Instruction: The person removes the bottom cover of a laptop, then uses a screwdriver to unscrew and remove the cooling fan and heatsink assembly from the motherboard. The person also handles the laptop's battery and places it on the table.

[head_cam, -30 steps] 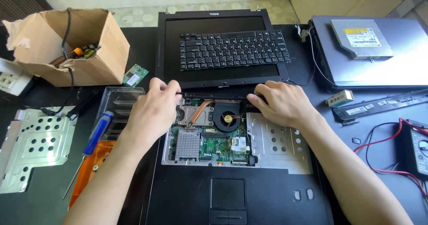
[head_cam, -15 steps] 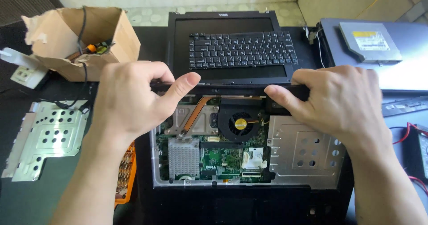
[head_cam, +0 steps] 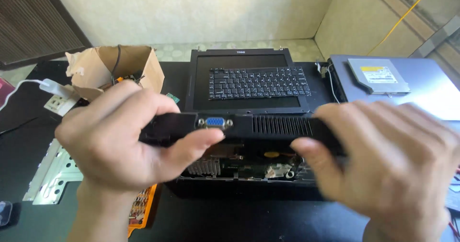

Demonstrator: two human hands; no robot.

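Hands at either end of an opened black laptop base, which is held tilted up off the dark table so that its rear edge faces the camera. The long axis of the base runs left to right across the view, level with both wrists, and it is gripped at the two ends of that axis. The left hand is closed round the left rear corner, thumb pressed along the edge just beside the blue video port, fingers wrapped over the top. The right hand is closed round the right end next to the ribbed vent grille; it is blurred, so the exact finger placement cannot be made out, though the thumb is seen under the edge. Neither hand is nearer: the base lies between them, the port side toward the left. Below the raised edge the exposed heat sink and circuit board are seen inside the shell. Behind, a loose keyboard is laid on the flat screen panel. A torn cardboard box stands at the left, a perforated metal plate lies near the left wrist, and an optical drive rests on a grey laptop at the right.
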